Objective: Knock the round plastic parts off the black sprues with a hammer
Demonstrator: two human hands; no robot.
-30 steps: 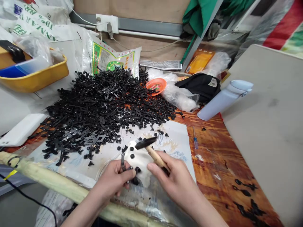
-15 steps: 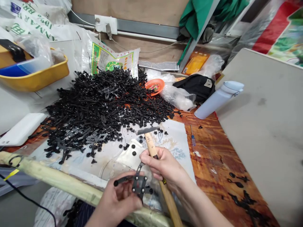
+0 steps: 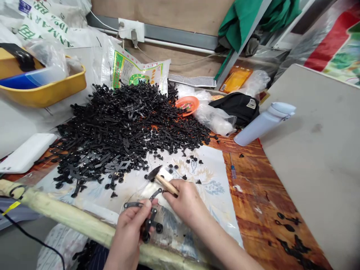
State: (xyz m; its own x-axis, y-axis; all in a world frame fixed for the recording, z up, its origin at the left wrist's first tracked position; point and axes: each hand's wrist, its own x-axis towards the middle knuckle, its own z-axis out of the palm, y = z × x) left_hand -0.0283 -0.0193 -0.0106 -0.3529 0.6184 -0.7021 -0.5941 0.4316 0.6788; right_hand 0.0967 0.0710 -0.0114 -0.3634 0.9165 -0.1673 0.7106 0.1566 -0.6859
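Observation:
My left hand [image 3: 133,225] is closed on a black jointed plastic linkage [image 3: 152,217] with round feet and pale pins, near the front edge of the table. One arm of the linkage points up towards my right hand [image 3: 184,197], which grips a hammer [image 3: 166,183] by its wooden handle. The dark hammer head [image 3: 154,172] lies low over the sheet, among small round black caps [image 3: 176,167]. Between the two hands there is a narrow gap. Behind them a big heap of black plastic parts [image 3: 126,123] covers much of the table.
A printed plastic sheet [image 3: 213,187] lies on the wooden table [image 3: 253,195]. Further right stand a pale blue bottle [image 3: 261,125] and a grey panel [image 3: 315,150]. A small screwdriver [image 3: 233,168] lies beside the sheet. An orange dish [image 3: 188,105] sits behind; a white box [image 3: 26,153] is left.
My right hand has tipped the hammer from upright to slanting, its head now lower and further left. My left hand has turned the linkage and shifted slightly down and left.

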